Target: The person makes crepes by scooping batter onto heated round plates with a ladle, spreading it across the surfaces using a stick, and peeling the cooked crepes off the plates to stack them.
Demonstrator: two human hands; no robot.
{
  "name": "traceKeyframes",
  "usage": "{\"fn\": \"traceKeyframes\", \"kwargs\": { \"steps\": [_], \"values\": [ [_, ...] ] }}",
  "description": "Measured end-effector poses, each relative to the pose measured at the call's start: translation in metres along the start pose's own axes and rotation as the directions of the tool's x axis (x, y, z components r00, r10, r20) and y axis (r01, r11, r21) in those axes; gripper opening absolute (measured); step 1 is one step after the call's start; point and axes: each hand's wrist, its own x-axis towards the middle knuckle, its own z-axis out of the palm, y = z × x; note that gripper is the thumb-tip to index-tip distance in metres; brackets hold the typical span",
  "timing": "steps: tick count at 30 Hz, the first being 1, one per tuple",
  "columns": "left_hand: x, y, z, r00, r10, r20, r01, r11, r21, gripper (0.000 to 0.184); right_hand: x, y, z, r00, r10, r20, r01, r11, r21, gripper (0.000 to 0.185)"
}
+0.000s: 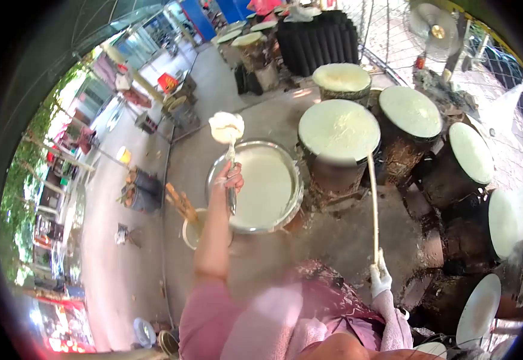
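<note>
My left hand (231,177) is closed around the handle of a ladle (232,149). White batter coats the ladle's bowl, which is raised beyond the rim of a wide metal basin (298,207) of pale liquid batter. In a white glove, my right hand (381,278) grips a long wooden stick (374,210). The stick's far end reaches the near right edge of a round griddle (340,129) covered in a pale layer. This griddle sits on a dark, drum-like stove.
More round griddles on stoves curve along the right, including one griddle (410,112) and another (471,153). Left of the basin stands a bucket (190,233) with wooden sticks in it. A fan (434,30) stands at the upper right. Dark ridged material (318,43) lies behind.
</note>
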Motion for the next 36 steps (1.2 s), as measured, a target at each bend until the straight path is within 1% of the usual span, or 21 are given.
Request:
{"fn": "traceKeyframes", "kwargs": {
  "steps": [1,3,4,5,7,9,10,12,15,18,21,23,24,25,26,28,29,30,33,35,36],
  "values": [
    [0.02,0.002,0.009,0.999,-0.014,-0.046,0.015,1.0,0.022,0.029,0.011,0.002,-0.006,1.0,-0.027,0.008,0.027,0.999,0.019,0.06],
    [0.033,-0.007,0.025,0.994,0.071,-0.087,-0.045,0.961,0.273,0.026,0.013,-0.004,-0.01,0.982,-0.058,-0.181,0.105,0.959,0.264,0.065],
    [0.028,-0.021,0.041,0.989,0.123,-0.079,-0.078,0.9,0.428,0.026,0.056,0.059,-0.042,0.949,-0.18,-0.258,0.222,0.964,0.145,0.067],
    [0.022,-0.035,0.056,0.983,0.173,-0.054,-0.112,0.813,0.571,0.026,0.06,0.067,-0.053,0.944,-0.194,-0.267,0.238,0.96,0.145,0.065],
    [0.013,-0.058,0.085,0.994,0.081,0.073,-0.109,0.69,0.715,0.03,0.057,0.079,-0.071,0.939,-0.157,-0.305,0.232,0.946,0.227,0.063],
    [0.024,-0.076,0.11,0.976,-0.157,0.152,0.001,0.7,0.714,0.033,0.036,0.063,-0.066,0.902,-0.08,-0.424,0.211,0.939,0.272,0.056],
    [0.035,-0.091,0.123,0.939,-0.283,0.194,0.06,0.691,0.72,0.034,0.033,0.067,-0.073,0.879,-0.119,-0.462,0.242,0.946,0.216,0.053],
    [0.068,-0.132,0.145,0.753,-0.587,0.297,0.255,0.677,0.691,0.036,0.021,0.082,-0.081,0.823,-0.14,-0.55,0.278,0.944,0.177,0.051],
    [0.102,-0.23,0.179,0.311,-0.873,0.375,0.535,0.487,0.69,0.039,-0.001,0.106,-0.093,0.728,-0.095,-0.679,0.337,0.912,0.233,0.049],
    [0.078,-0.336,0.244,0.119,-0.965,0.234,0.561,0.259,0.786,0.039,-0.032,0.13,-0.116,0.63,0.087,-0.771,0.386,0.827,0.409,0.053],
    [0.044,-0.445,0.311,-0.223,-0.951,0.215,0.521,0.07,0.851,0.041,-0.065,0.166,-0.152,0.466,0.158,-0.87,0.389,0.847,0.362,0.054],
    [0.004,-0.508,0.365,-0.433,-0.885,0.168,0.58,-0.131,0.804,0.041,-0.086,0.174,-0.174,0.343,0.253,-0.905,0.503,0.764,0.405,0.054],
    [-0.018,-0.541,0.387,-0.48,-0.867,0.137,0.567,-0.187,0.802,0.04,-0.095,0.171,-0.187,0.293,0.337,-0.895,0.524,0.727,0.445,0.054],
    [-0.042,-0.573,0.412,-0.519,-0.848,0.105,0.553,-0.239,0.798,0.04,-0.099,0.18,-0.201,0.237,0.366,-0.9,0.564,0.702,0.434,0.053],
    [-0.066,-0.602,0.432,-0.501,-0.863,0.065,0.548,-0.258,0.796,0.038,-0.106,0.179,-0.218,0.178,0.389,-0.904,0.575,0.704,0.417,0.053],
    [-0.114,-0.659,0.474,-0.515,-0.857,-0.01,0.428,-0.267,0.864,0.037,-0.107,0.191,-0.245,0.06,0.385,-0.921,0.585,0.734,0.345,0.053],
    [-0.138,-0.687,0.494,-0.52,-0.854,-0.036,0.371,-0.264,0.89,0.036,-0.112,0.188,-0.262,0.075,0.459,-0.885,0.569,0.71,0.416,0.053],
    [-0.159,-0.717,0.51,-0.587,-0.809,-0.029,0.292,-0.245,0.925,0.036,-0.114,0.175,-0.284,0.036,0.455,-0.89,0.582,0.714,0.389,0.053],
    [-0.22,-0.791,0.54,-0.49,-0.867,-0.094,0.003,-0.109,0.994,0.037,-0.114,0.143,-0.334,-0.051,0.365,-0.93,0.64,0.726,0.25,0.052],
    [-0.258,-0.841,0.543,-0.395,-0.914,-0.094,-0.117,-0.051,0.992,0.036,-0.109,0.13,-0.369,-0.099,0.39,-0.915,0.553,0.786,0.275,0.053],
    [-0.275,-0.863,0.54,-0.423,-0.905,-0.056,-0.148,0.008,0.989,0.035,-0.106,0.127,-0.387,-0.201,0.322,-0.925,0.46,0.865,0.201,0.054]
  ]
}}
